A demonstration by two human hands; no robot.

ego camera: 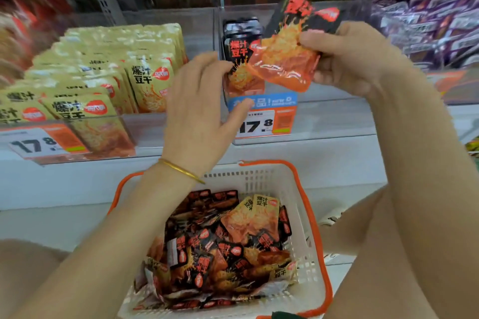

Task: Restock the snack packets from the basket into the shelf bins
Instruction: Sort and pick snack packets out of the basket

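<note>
My right hand pinches a black-and-orange snack packet, tilted, in front of the clear shelf bin. That bin holds a few matching black packets standing upright at its left side. My left hand hovers with relaxed fingers just left of those packets, its fingertips near the front one and the blue price tag. Below, a white basket with orange rim holds several black packets and a couple of yellow ones.
A left bin is filled with rows of yellow packets. Purple packets fill a bin at the far right, red ones at the far left. An upper shelf edge runs across the top.
</note>
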